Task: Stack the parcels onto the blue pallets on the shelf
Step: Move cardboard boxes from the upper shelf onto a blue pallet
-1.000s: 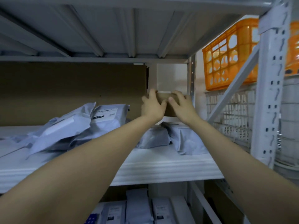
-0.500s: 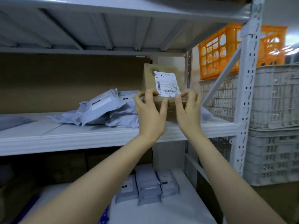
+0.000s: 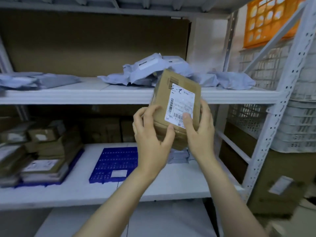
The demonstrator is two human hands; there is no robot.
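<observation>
Head view, facing a white metal rack. A brown cardboard parcel (image 3: 177, 100) is held in the air in front of the rack by both hands, tilted so that its top leans away to the left, with its white shipping label (image 3: 181, 106) turned toward the camera. In the picture its upper part overlaps the front edge of the upper shelf (image 3: 77, 97); it touches neither shelf.

The left hand (image 3: 152, 135) grips the lower left edge of the parcel, fingers curled round the side and the thumb laid on the front face. The right hand (image 3: 201, 134) grips the lower right edge, with its thumb pressed on the bottom corner of the label and its fingers wrapped behind the box.

On the lower shelf (image 3: 171, 189), a bare blue pallet (image 3: 116, 161) lies below and to the left of the hands, carrying only a small white tag. A second blue pallet (image 3: 71, 168), just beside it at far left, bears a stack of brown parcels (image 3: 42, 151). Grey mailer bags (image 3: 179, 156) lie on the same shelf behind the wrists.

More grey mailers (image 3: 150, 69) lie in a loose heap on the upper shelf, against a cardboard backing (image 3: 85, 45). Beyond the perforated upright (image 3: 280, 103) stand white crates (image 3: 299, 127) with an orange crate (image 3: 270, 21) above them.
</observation>
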